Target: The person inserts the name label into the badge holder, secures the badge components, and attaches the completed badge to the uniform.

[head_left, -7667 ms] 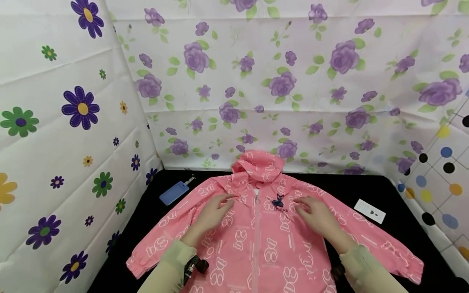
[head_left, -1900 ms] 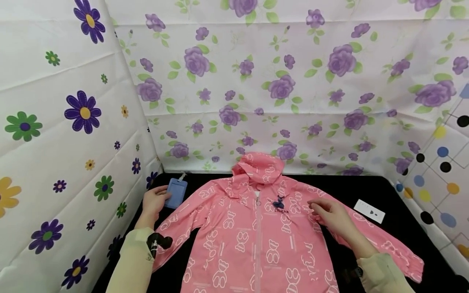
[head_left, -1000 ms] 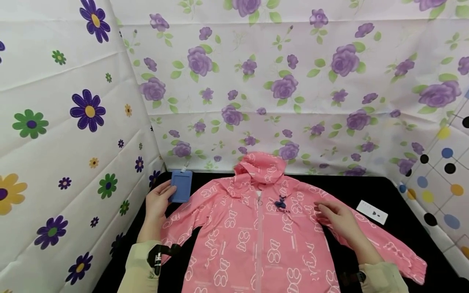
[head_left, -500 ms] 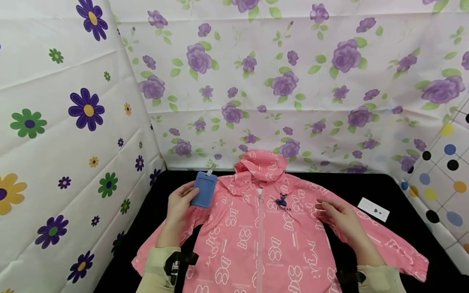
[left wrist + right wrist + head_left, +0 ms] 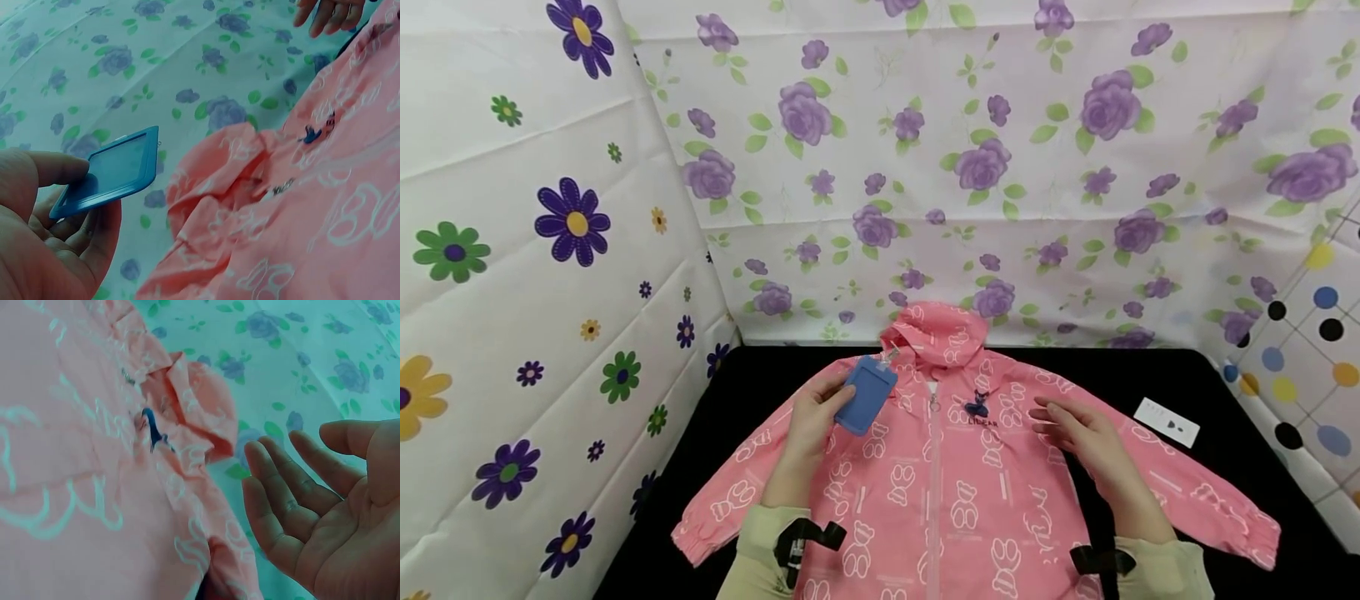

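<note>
A blue badge holder (image 5: pixel 867 395) with a clear clip at its top is pinched between the thumb and fingers of my left hand (image 5: pixel 814 417). It is held tilted over the left chest of a pink hooded jacket (image 5: pixel 970 500). In the left wrist view the thumb lies on the front of the badge holder (image 5: pixel 119 165) and the fingers are behind it. My right hand (image 5: pixel 1086 433) hovers by the jacket's right-side sleeve, fingers loosely bent and holding nothing. The right wrist view shows that hand (image 5: pixel 312 512) palm up, apart from the jacket (image 5: pixel 94 456).
The jacket lies spread on a black tabletop (image 5: pixel 1060 364), sleeves out to both sides. A white card (image 5: pixel 1167 422) with small dark shapes lies to the right, beyond the sleeve. Flower-printed cloth walls (image 5: pixel 850 167) stand behind and at the left; a dotted one is at the right.
My left hand has left the jacket, picked up the badge holder from the table's left and carried it rightward over the jacket. My right hand has shifted slightly right, towards the sleeve.
</note>
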The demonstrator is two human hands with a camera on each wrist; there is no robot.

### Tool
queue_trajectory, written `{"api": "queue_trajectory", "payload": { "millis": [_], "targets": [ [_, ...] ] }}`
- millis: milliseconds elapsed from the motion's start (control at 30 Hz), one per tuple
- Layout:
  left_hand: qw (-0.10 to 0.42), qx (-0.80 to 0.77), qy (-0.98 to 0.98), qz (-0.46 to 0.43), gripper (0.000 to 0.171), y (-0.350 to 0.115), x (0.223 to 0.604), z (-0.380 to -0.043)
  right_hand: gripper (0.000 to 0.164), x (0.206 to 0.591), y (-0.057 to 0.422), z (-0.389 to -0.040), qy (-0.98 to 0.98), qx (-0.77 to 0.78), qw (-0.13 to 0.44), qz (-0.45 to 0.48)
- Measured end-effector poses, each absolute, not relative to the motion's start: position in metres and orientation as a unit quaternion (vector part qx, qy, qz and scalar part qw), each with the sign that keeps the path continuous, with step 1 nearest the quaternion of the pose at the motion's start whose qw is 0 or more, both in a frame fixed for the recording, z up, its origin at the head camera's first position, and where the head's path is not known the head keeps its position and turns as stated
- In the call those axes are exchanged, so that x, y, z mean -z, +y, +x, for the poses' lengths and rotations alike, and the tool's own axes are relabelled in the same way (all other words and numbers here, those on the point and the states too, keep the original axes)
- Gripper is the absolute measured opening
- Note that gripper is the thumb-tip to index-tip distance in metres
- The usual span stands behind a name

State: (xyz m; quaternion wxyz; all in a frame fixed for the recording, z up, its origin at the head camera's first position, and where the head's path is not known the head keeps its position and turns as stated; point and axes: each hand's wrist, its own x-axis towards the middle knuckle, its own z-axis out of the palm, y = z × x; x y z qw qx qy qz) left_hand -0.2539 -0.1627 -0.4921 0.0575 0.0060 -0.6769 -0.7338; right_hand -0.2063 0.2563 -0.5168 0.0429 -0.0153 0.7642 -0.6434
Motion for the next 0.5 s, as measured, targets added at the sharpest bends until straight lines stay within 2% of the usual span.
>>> {"api": "queue_trajectory", "payload": {
  "millis": [500],
  "targets": [
    [0.023, 0.717, -0.694, -0.059, 0.035, -0.119, 0.49, -0.249, 0.059, 0.498, 0.223, -0.201, 0.749, 0.661, 0.02, -0.043]
  ]
}}
